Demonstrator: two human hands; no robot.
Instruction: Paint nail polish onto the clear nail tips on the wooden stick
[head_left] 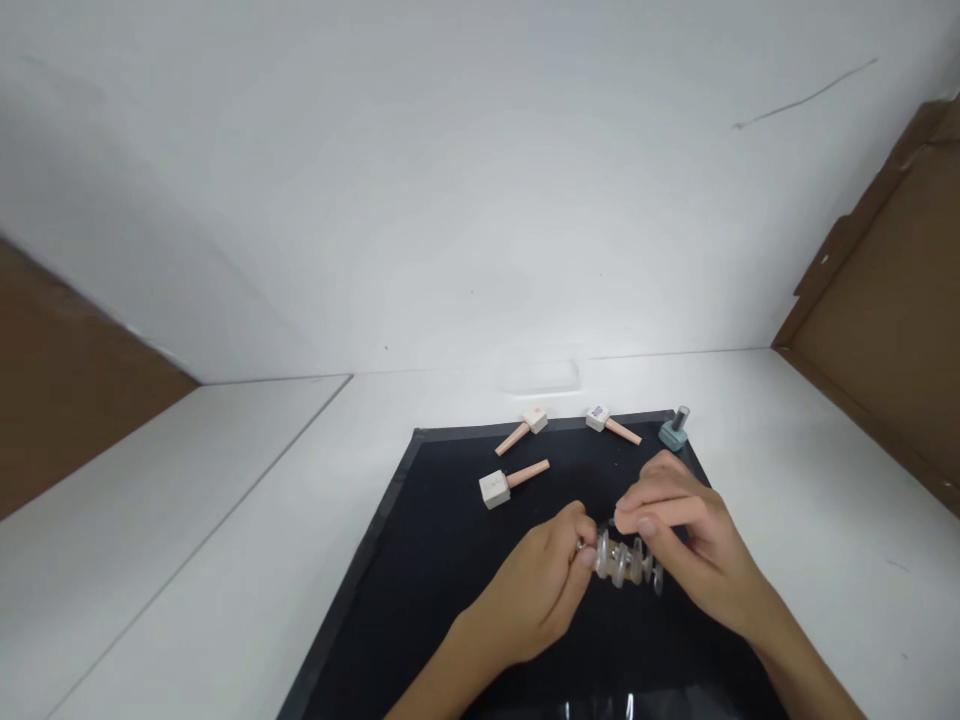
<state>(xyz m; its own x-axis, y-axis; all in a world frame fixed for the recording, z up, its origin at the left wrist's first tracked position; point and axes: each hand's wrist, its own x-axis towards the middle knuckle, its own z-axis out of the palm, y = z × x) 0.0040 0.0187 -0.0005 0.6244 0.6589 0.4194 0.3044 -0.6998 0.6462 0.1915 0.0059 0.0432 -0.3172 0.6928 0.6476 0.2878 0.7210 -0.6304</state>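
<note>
My left hand (546,575) is closed, thumb and fingers pinching one end of a bunch of clear nail swatch sticks (621,562) that fan out to the right above the black mat. In a closed grip, my right hand (701,535) has a nail polish brush by its peach cap (660,514). The cap lies sideways, its brush end pointing left toward the swatch sticks and the left fingertips. Whether the bristles touch a stick cannot be made out. Beyond the hands lies a white nail polish bottle (495,489) with a peach cap, on its side.
Two more white polish bottles, one at left (535,419) and one at right (598,418), lie along the far edge of the black mat (442,530). A teal bottle (673,435) stands at its far right corner. Brown cardboard (892,250) borders the white table.
</note>
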